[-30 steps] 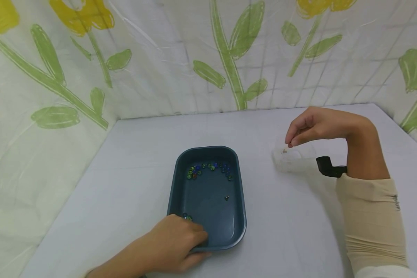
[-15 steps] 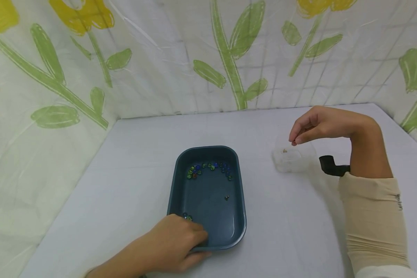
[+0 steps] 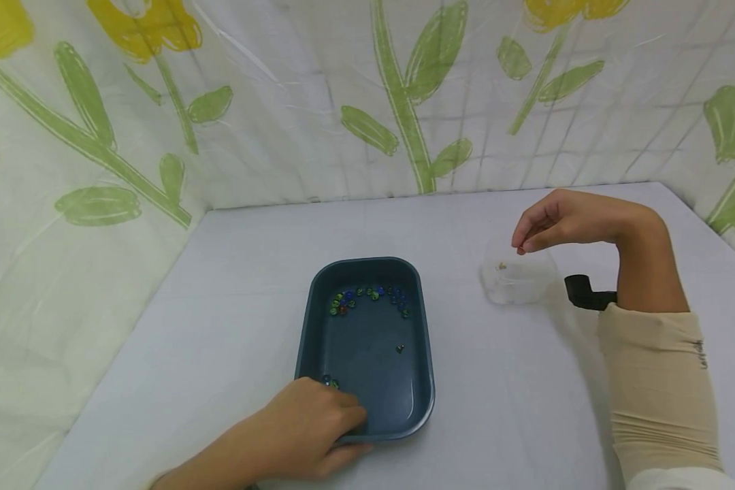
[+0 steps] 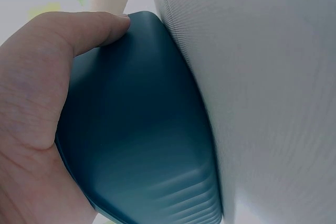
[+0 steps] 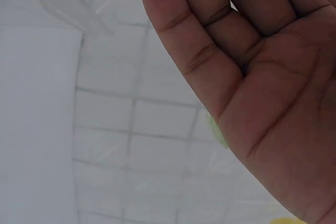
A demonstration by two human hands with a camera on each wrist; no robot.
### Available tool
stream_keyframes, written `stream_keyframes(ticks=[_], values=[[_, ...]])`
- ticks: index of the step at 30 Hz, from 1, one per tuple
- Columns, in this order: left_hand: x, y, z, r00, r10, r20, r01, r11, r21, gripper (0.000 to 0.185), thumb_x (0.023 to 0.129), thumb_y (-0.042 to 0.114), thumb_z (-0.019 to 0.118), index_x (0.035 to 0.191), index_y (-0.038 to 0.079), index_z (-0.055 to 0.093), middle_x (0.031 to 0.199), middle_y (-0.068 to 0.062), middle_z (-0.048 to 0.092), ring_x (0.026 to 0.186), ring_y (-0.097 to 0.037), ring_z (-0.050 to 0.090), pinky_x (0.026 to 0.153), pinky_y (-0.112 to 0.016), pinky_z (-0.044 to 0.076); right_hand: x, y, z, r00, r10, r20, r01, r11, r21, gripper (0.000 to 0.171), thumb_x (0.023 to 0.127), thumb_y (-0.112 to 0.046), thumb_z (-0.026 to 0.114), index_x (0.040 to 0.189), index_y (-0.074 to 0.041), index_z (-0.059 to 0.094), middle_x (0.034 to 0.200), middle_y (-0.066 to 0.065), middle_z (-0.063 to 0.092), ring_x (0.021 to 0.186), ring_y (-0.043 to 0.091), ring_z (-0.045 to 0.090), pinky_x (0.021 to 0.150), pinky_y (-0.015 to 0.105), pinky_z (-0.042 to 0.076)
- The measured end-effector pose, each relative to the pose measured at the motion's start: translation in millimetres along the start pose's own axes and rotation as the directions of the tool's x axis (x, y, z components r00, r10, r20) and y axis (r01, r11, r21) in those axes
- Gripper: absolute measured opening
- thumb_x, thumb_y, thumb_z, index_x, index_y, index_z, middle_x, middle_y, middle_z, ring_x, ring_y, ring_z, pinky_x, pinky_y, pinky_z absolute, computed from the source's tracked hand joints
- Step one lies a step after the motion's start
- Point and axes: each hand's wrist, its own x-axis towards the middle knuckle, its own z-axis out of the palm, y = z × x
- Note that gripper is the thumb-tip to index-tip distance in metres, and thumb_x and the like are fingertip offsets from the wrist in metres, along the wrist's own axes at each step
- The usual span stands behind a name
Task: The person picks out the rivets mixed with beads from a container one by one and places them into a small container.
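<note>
**A:** Tray (image 3: pixel 367 408), dark blue, sits mid-table; your left hand (image 3: pixel 306 429) grips its near corner, thumb curled over the rim. Marbles (image 3: pixel 367 298) cluster at its far end.

**B:** And my right hand (image 3: pixel 554 221)?

**A:** It hovers above the clear cup (image 3: pixel 514 275), right of the tray, fingers curled together, apparently holding nothing. One marble (image 3: pixel 501 266) lies inside. You seem mid-transfer; next calls for reaching back and pinching another.
</note>
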Motion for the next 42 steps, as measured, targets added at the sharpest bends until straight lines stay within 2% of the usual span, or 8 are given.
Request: stream_keyframes(ticks=[8, 20, 30, 35, 42], values=[[0.1, 0.9, -1.0, 1.0, -0.008, 0.012, 0.009, 1.0, -0.014, 0.033, 0.098, 0.041, 0.061, 0.071, 0.023, 0.057, 0.06, 0.021, 0.035, 0.049, 0.008, 0.024, 0.045, -0.012, 0.022, 1, 1, 0, 0.999, 0.053, -0.006, -0.053, 0.998, -0.021, 0.018, 0.095, -0.018, 0.071, 0.107, -0.005, 0.071, 0.109, 0.007, 0.071, 0.107, 0.022, 0.065, 0.091, 0.03, 0.047], [-0.1, 0.7, -1.0, 1.0, -0.012, 0.015, 0.013, 1.0, -0.018, 0.033, 0.099, 0.041, 0.06, 0.072, 0.023, 0.058, 0.06, 0.021, 0.035, 0.049, 0.007, 0.025, 0.045, -0.012, 0.022, 2, 1, 1, 0.998, 0.062, -0.014, -0.063, 0.998, -0.019, 0.022, 0.094, -0.017, 0.071, 0.113, -0.007, 0.072, 0.116, 0.007, 0.07, 0.111, 0.024, 0.063, 0.091, 0.03, 0.047], [-0.1, 0.8, -1.8, 1.0, -0.01, 0.016, 0.011, 1.0, -0.021, 0.034, 0.099, 0.041, 0.06, 0.071, 0.023, 0.056, 0.061, 0.021, 0.035, 0.049, 0.007, 0.025, 0.045, -0.012, 0.022, 4, -11, 6, 1.0, 0.022, -0.001, -0.022, 0.998, -0.057, 0.023, 0.095, -0.022, 0.071, 0.114, -0.01, 0.071, 0.115, 0.004, 0.07, 0.11, 0.023, 0.064, 0.091, 0.03, 0.048], [-0.3, 0.8, -1.8, 1.0, -0.011, 0.018, 0.011, 1.0, -0.02, 0.033, 0.099, 0.041, 0.06, 0.072, 0.022, 0.057, 0.061, 0.02, 0.036, 0.049, 0.007, 0.025, 0.045, -0.012, 0.023, 4, -22, 11, 1.0, 0.02, 0.002, -0.02, 0.998, -0.06, 0.027, 0.095, -0.022, 0.072, 0.117, -0.008, 0.069, 0.113, 0.003, 0.07, 0.106, 0.019, 0.066, 0.09, 0.03, 0.049], [-0.7, 0.4, -0.7, 1.0, -0.007, 0.009, 0.007, 1.0, -0.014, 0.033, 0.098, 0.041, 0.061, 0.071, 0.022, 0.056, 0.06, 0.02, 0.035, 0.049, 0.007, 0.025, 0.045, -0.012, 0.022, 9, -37, 18, 0.993, -0.108, 0.051, 0.114, 0.987, -0.114, 0.018, 0.095, -0.019, 0.07, 0.112, -0.012, 0.071, 0.104, 0.001, 0.071, 0.095, 0.017, 0.068, 0.084, 0.032, 0.052]])
